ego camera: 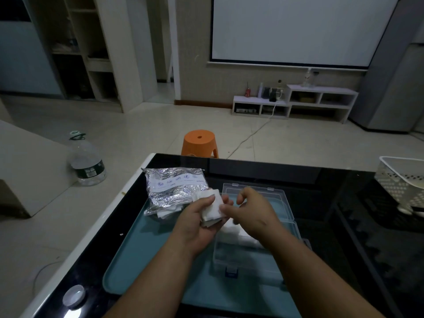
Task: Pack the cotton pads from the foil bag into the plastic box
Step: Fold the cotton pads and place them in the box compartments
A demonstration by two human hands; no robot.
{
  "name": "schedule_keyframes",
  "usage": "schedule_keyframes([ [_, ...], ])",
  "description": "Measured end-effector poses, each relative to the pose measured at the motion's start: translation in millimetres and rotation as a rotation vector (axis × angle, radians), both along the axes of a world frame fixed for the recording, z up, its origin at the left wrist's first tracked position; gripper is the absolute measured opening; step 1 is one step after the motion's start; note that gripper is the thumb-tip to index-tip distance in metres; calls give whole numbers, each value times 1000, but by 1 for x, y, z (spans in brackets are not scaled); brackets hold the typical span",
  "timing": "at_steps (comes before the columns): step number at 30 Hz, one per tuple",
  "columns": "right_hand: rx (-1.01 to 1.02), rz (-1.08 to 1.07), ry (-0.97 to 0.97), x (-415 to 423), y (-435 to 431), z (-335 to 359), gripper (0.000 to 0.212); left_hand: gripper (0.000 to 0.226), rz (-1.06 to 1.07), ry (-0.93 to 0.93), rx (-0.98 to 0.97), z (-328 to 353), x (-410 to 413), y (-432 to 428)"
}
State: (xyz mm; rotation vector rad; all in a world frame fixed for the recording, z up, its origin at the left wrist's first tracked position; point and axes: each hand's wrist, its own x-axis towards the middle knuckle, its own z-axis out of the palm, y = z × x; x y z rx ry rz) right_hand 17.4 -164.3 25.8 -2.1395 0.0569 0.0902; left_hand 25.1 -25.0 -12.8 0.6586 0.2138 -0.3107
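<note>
The left hand [198, 222] is closed around a small stack of white cotton pads [212, 211], thumb across the top. The right hand [251, 211] pinches the stack's right edge, fingers otherwise loosely curled. Just below and right of this grip the clear plastic box [238, 251] lies open, a few pads apparently inside already. Left of the grip sits the foil bag [174, 190], more pads spilling out. Best to square the stack first, then lower it flat.
</note>
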Motion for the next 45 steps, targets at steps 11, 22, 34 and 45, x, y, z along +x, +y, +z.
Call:
schedule_keyframes([
  [11,-154,209,-186,3,3,-1,64,72,-27,38,125,-5,3,-3],
  [22,-123,199,-201,4,1,-8,33,50,-72,9,145,-8,0,-5],
  [34,-383,370,-151,-2,3,0,120,66,-169,-103,157,-3,-3,-11],
  [45,-453,445,-145,-4,3,5,120,54,-141,-101,234,-5,-1,-13],
])
